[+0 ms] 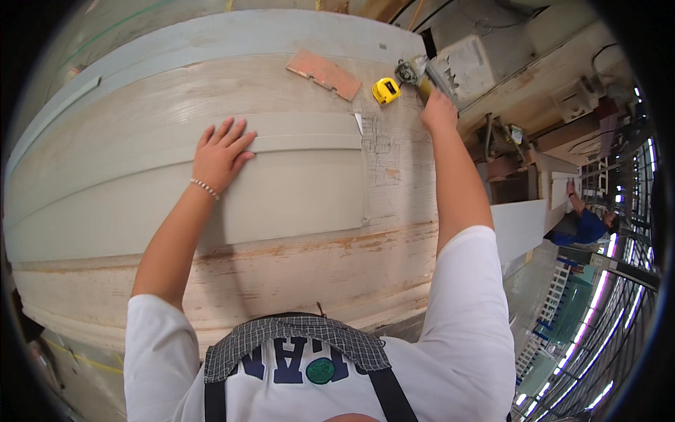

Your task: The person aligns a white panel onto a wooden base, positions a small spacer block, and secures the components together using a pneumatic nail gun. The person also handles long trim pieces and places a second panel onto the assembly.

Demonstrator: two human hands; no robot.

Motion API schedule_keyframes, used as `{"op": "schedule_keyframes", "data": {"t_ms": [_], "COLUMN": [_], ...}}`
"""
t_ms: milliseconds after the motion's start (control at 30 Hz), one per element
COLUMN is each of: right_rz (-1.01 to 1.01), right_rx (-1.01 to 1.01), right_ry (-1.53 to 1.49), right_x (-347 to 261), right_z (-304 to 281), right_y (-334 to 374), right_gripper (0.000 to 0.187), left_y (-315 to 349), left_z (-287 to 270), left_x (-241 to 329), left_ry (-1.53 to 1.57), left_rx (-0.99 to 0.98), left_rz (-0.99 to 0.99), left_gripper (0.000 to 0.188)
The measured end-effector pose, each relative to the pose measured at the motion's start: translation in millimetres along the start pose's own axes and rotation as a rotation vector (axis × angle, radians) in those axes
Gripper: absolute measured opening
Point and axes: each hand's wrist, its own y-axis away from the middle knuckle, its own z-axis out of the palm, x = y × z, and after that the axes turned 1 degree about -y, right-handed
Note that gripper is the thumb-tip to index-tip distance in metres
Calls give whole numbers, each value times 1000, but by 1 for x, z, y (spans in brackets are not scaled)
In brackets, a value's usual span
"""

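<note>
My left hand (223, 155) lies flat with fingers spread on a long pale grey-green panel (302, 193). Its fingers cross a raised strip (309, 143) that runs along the panel. At the far right of the workbench (415, 162), my right hand (439, 112) is closed around part of a yellow and grey object (425, 83), whose kind I cannot make out. Just left of it sit a yellow tape measure (386, 91) and a small dark round item (405, 72). A reddish, notched flat piece (325, 74) rests beyond the panel.
Pencil-like lines mark the bench beside the panel's right end. A pale grey strip (281, 32) curves along the far edge, with a thin narrow piece (60, 119) at left. Off to the right stand a white board (519, 224) and a co-worker in blue (589, 227).
</note>
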Motion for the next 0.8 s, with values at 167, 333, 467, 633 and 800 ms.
{"op": "schedule_keyframes", "data": {"t_ms": [167, 333, 467, 633, 800], "right_rz": [71, 169, 70, 49, -162], "right_rx": [-78, -85, 5, -347, -648], "right_ry": [-151, -245, -282, -951, -1035], "right_x": [-6, 0, 38, 72, 29], "right_z": [40, 38, -7, -89, -108], "right_y": [-54, -67, -37, 65, 129], "right_gripper": [55, 43, 52, 30, 23], "left_y": [2, -7, -6, -1, 0], "left_z": [-1, -9, -9, -2, 0], "left_x": [5, 17, 15, 9, 10], "left_ry": [-117, -217, -228, -232, -252], "left_rx": [39, -2, -83, -16, 26], "left_rz": [36, 11, -20, 3, 3], "left_gripper": [41, 43, 44, 43, 41]}}
